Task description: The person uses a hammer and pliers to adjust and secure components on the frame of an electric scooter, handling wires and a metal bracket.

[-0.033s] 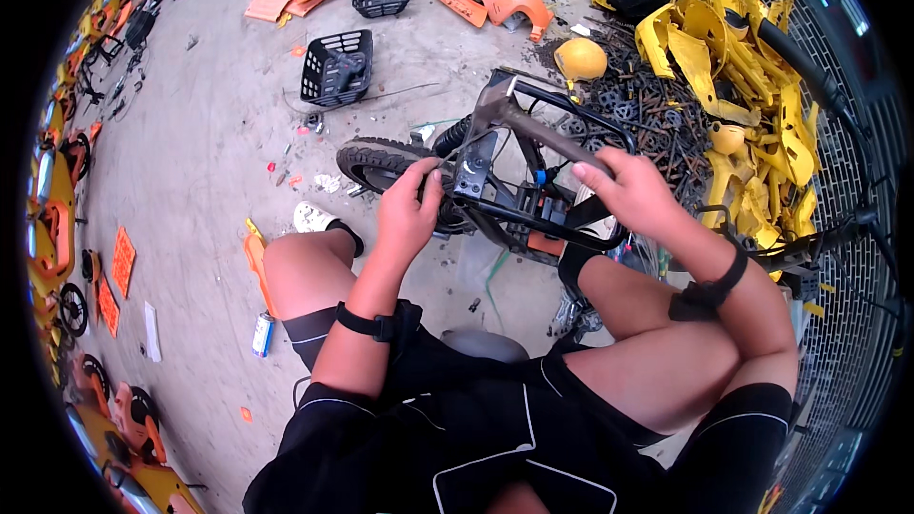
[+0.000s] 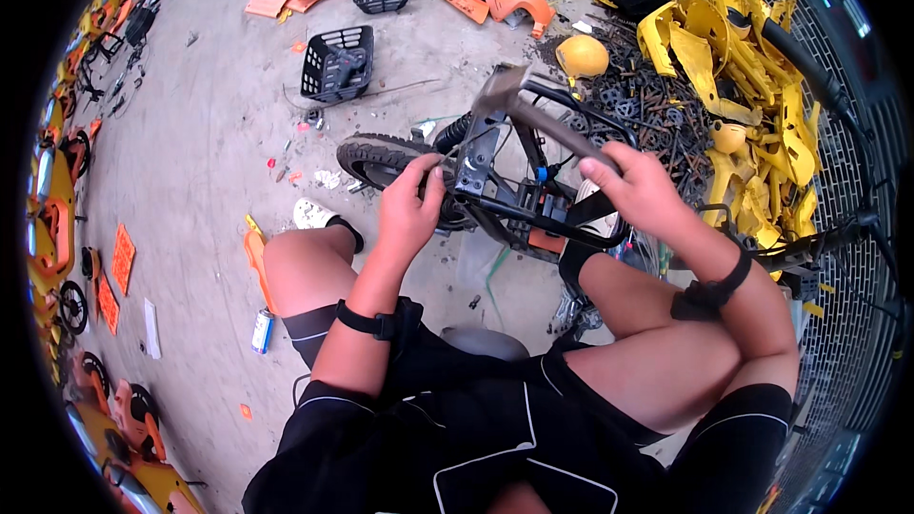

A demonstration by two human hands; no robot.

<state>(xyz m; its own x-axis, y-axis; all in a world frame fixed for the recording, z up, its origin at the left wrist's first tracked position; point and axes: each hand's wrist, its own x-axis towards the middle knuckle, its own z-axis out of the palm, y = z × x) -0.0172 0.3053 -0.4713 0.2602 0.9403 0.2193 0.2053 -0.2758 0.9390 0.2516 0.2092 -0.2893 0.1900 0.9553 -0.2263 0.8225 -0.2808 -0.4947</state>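
Observation:
My right hand (image 2: 636, 188) is closed around the handle of a hammer (image 2: 557, 128). The hammer's head overlaps the top of a black metal bike frame (image 2: 476, 160); I cannot tell whether it touches. On the frame's left side, my left hand (image 2: 411, 196) has thumb and fingers pinched on a thin dark rod (image 2: 457, 151) that runs toward the frame. What kind of rod it is does not show. A black knobbly-tyred wheel (image 2: 360, 160) is joined to the frame, which lies between my feet.
Yellow plastic panels (image 2: 709, 62) are heaped at the right beside dark metal parts (image 2: 633, 100). Black baskets (image 2: 335, 62) and orange panels (image 2: 495, 0) lie farther off. A blue-white can (image 2: 262, 333) stands by my left leg. Orange-yellow bikes (image 2: 57, 219) line the left edge.
The hammer's head has risen slightly, and my right hand has shifted a little to the right. The bike frame has moved very slightly. My left hand keeps its pinch.

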